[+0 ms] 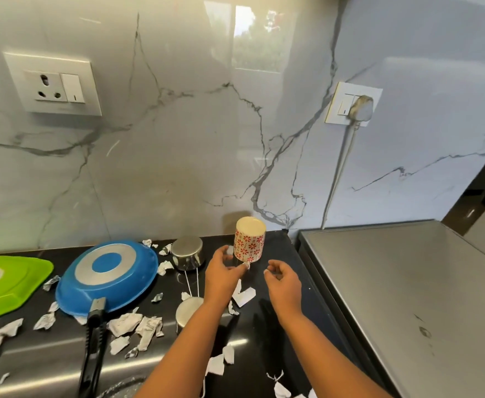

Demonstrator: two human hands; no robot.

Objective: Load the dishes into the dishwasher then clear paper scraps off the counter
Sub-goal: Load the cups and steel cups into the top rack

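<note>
Blue pan [107,278], green lid [8,285], red-flowered white cup [250,244], black counter [278,320]

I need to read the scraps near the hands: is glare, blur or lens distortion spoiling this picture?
Head view: a window reflection glares on the glossy white marble backsplash, with softer sheen on the dark polished counter. The wide-angle lens skews the white wall socket and bows the counter's back edge. The left hand looks slightly soft, so the small white paper scrap at its fingertips is hard to read.
</note>
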